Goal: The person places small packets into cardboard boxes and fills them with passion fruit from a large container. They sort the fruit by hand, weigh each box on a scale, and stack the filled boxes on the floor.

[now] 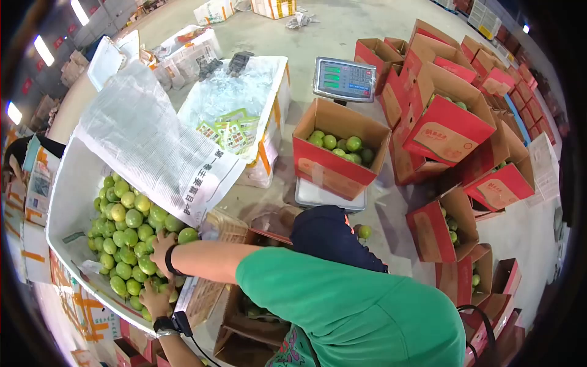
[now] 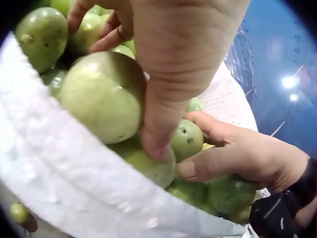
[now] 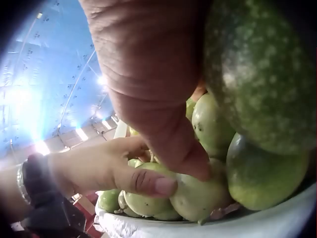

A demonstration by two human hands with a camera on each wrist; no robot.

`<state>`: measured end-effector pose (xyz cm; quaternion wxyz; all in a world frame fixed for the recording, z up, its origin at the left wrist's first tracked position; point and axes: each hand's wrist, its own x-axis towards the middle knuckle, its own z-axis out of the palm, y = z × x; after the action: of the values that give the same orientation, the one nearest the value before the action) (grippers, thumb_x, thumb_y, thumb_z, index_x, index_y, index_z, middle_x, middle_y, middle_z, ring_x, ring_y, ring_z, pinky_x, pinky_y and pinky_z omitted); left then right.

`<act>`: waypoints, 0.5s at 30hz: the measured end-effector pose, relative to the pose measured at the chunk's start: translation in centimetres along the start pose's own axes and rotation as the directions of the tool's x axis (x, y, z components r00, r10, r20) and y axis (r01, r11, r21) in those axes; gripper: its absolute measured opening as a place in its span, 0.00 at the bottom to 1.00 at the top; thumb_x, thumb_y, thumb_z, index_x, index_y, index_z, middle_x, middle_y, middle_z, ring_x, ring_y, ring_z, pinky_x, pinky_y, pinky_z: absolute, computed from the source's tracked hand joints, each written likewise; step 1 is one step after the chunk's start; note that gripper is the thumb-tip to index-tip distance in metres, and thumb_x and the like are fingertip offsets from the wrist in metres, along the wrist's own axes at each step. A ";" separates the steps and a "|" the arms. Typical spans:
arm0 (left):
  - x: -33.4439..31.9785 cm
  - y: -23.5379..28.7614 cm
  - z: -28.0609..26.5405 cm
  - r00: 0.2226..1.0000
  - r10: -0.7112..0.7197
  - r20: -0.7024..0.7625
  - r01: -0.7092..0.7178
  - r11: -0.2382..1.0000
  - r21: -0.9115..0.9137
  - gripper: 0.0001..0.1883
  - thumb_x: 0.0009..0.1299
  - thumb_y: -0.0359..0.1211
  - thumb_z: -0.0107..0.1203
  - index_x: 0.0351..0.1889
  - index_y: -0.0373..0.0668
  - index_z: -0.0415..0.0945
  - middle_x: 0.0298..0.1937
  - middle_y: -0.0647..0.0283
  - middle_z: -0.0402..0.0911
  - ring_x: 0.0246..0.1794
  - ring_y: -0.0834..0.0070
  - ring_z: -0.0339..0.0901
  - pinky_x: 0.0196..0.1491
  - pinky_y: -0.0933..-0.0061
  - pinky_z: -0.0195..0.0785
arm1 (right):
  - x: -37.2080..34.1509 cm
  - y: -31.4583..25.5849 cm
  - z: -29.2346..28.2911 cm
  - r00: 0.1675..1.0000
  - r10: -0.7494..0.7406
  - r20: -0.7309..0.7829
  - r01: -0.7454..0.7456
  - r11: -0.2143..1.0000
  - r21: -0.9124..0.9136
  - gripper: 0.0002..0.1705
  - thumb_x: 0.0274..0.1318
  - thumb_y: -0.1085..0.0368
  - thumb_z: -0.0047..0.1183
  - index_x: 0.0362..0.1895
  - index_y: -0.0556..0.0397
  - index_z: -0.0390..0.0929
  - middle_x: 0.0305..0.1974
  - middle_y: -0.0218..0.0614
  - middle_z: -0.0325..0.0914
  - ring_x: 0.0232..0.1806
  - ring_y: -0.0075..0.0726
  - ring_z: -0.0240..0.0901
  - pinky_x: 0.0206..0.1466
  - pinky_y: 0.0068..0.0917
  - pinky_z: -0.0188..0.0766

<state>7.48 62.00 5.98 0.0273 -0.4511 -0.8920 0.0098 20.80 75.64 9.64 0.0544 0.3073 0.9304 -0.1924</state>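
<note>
Many green round fruits [image 1: 125, 235] fill a white foam box [image 1: 61, 202]. My left hand [image 1: 157, 301], with a silver bracelet, rests on the fruits near the box's lower side, fingers spread. In the left wrist view its thumb touches a fruit [image 2: 148, 166], beside a large pale fruit [image 2: 101, 96]. My right hand [image 1: 166, 252], with a black band, lies just above it on the pile; its thumb and finger lie around a small fruit [image 2: 188, 139] in the left wrist view. The right wrist view has its thumb on a fruit [image 3: 200, 196]. Some fingertips are hidden among the fruits.
A printed white sheet [image 1: 159, 140] covers the box's upper part. Behind it stands a foam box [image 1: 282, 92] holding packets. An open red carton [image 1: 333, 174] of fruits sits on a scale [image 1: 306, 199]. More red cartons [image 1: 449, 131] stand at the right; a woven basket [image 1: 205, 293] adjoins the foam box.
</note>
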 end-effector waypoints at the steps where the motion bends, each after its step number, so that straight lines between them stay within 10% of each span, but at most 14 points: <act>1: 1.6 -1.8 2.2 0.979 0.162 0.121 -0.109 0.926 -0.360 0.38 0.50 0.44 0.66 0.58 0.41 0.64 0.50 0.49 0.73 0.50 0.57 0.70 0.55 0.66 0.62 | 0.3 0.3 -0.4 0.996 0.008 0.088 -0.004 0.999 -0.044 0.40 0.34 0.52 0.64 0.58 0.35 0.68 0.60 0.43 0.61 0.62 0.59 0.49 0.42 0.51 0.69; 2: 2.8 -2.6 3.2 0.920 0.353 0.168 -0.153 0.721 -0.676 0.35 0.50 0.42 0.66 0.55 0.40 0.67 0.50 0.51 0.73 0.49 0.59 0.71 0.53 0.66 0.63 | 0.6 0.9 -0.5 0.996 -0.046 0.078 0.046 0.999 0.005 0.41 0.31 0.52 0.65 0.57 0.34 0.68 0.58 0.41 0.62 0.61 0.57 0.50 0.36 0.46 0.71; 5: -0.3 2.7 0.4 0.962 0.269 0.046 -0.206 0.826 -0.524 0.28 0.49 0.38 0.66 0.45 0.36 0.69 0.38 0.52 0.78 0.39 0.59 0.76 0.45 0.64 0.67 | -2.1 1.1 0.8 0.948 -0.177 -0.265 0.150 0.981 -0.119 0.40 0.27 0.52 0.66 0.54 0.34 0.71 0.55 0.45 0.63 0.60 0.61 0.52 0.41 0.47 0.72; 9: -0.8 3.7 -1.6 0.947 0.297 0.119 -0.177 0.796 -0.579 0.26 0.50 0.42 0.64 0.43 0.38 0.72 0.38 0.50 0.80 0.40 0.55 0.77 0.42 0.62 0.68 | 1.1 0.5 0.3 0.995 0.093 -0.045 -0.092 0.995 0.026 0.35 0.30 0.55 0.64 0.49 0.55 0.76 0.56 0.50 0.61 0.58 0.62 0.54 0.53 0.42 0.66; 15: 0.5 4.0 -1.7 0.944 0.250 0.214 -0.173 0.930 -0.323 0.29 0.47 0.40 0.65 0.46 0.37 0.72 0.41 0.48 0.80 0.44 0.52 0.76 0.46 0.60 0.67 | 1.5 1.6 1.6 0.951 -0.011 -0.309 0.058 0.988 0.144 0.21 0.38 0.60 0.58 0.40 0.55 0.81 0.54 0.52 0.65 0.58 0.64 0.54 0.57 0.50 0.57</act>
<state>10.48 64.79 7.53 -0.1558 -0.5394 -0.8249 -0.0656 20.52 76.98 7.36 -0.1177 0.3202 0.9156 -0.2131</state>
